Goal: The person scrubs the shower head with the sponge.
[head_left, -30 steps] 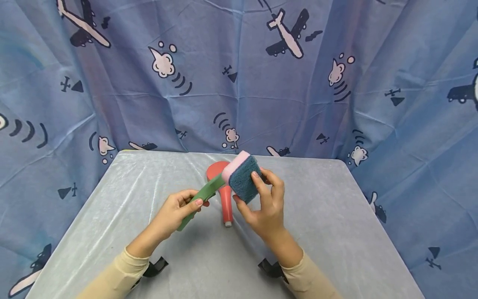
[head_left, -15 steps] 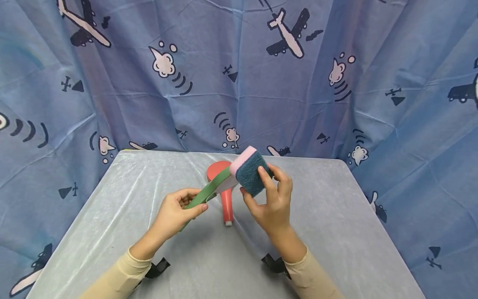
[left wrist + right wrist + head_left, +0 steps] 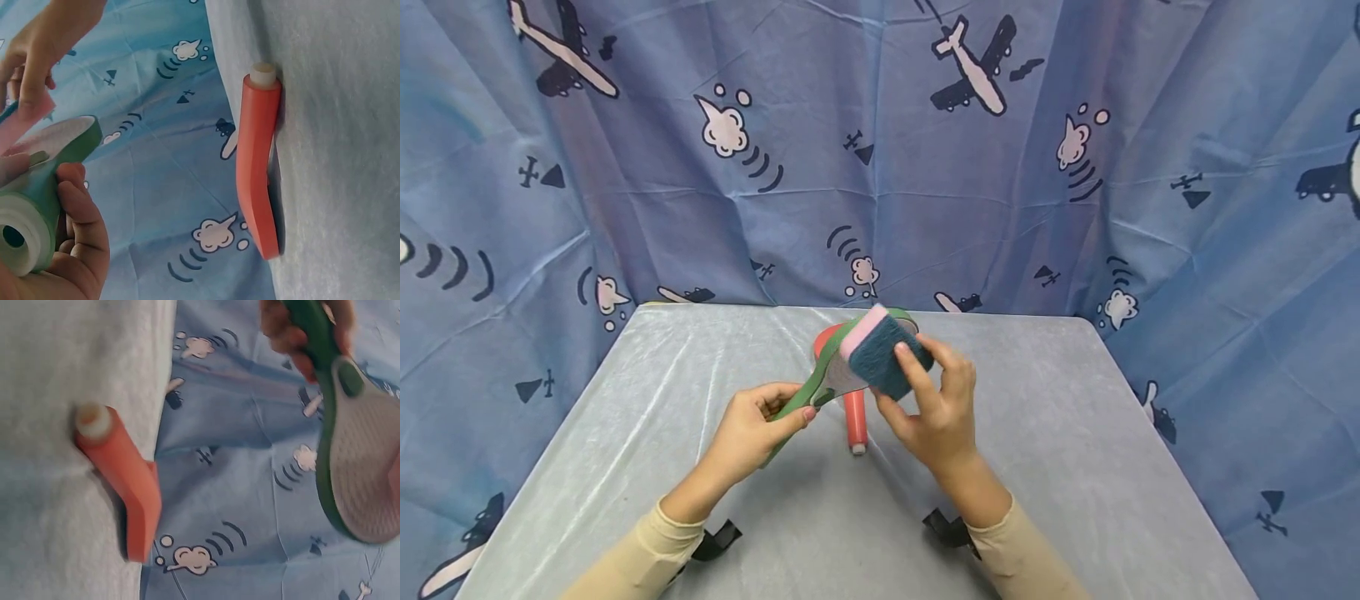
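My left hand [image 3: 748,433] grips the handle of a green handheld shower head [image 3: 328,431], whose pale, dotted spray face tilts toward the right. A pale ring with a hole shows at its handle end in the left wrist view. My right hand [image 3: 936,408] pinches a sponge [image 3: 886,360], pink on one layer and dark blue-green on the scouring layer. The pink layer faces the spray face and covers part of it; whether they touch is hard to tell. Behind them a red shower head [image 3: 854,421] lies on the table, its head partly hidden.
A grey cloth-covered table [image 3: 1037,467] spreads beneath both hands. Blue curtains [image 3: 820,208] printed with airplanes stand behind it and along both sides. Black straps [image 3: 718,540] sit at the wrists.
The sponge went up and right, then came back left and down across the green shower head. That shower head has turned, showing more of its spray face. The red one stays put.
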Demonstrator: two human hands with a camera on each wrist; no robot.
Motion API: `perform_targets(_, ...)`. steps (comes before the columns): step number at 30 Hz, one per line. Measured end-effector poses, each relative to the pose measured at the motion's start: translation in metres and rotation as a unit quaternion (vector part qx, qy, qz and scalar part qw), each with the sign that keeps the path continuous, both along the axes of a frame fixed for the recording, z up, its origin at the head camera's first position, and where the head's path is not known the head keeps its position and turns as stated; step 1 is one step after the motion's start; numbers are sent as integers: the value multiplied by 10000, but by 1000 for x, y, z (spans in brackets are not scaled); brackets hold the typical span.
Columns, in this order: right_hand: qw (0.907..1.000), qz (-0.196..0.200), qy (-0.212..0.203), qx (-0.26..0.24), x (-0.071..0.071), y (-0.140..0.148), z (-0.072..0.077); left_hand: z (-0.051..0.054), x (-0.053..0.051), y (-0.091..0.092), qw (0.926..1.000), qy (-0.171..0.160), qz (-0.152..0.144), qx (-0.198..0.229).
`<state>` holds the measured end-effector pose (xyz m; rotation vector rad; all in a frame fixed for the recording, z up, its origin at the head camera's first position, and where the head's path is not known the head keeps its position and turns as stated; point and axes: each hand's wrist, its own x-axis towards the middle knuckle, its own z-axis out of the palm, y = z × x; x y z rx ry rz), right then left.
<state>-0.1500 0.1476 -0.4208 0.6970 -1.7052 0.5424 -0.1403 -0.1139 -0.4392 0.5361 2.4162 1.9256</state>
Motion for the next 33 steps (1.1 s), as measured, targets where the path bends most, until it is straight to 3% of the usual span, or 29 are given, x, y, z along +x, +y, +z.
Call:
perform_targets(4,9989,-69,-251,-396,1,2,0,-1,1,-1,9999,-89,-96,-27)
perform_targets(10,9978,212,228,586,4,-14,-10,-4,2,-2,9992,-209,-309,123)
perform_targets(12,9971,170,235,702,4,-11,-10,-4,2,-1,9988,-271,-340,205)
perform_targets(20,9997,-223,-140,-20,-1,10,1,1,5,7,9968,-568,-509,252)
perform_targets(25,9970,-366,-466,-502,-2,11,2,2,4,7,9958,-742,-466,250)
perform_targets(33,9974,314,-255,596,4,-13,-12,2,2,2,9937,-901,-525,414)
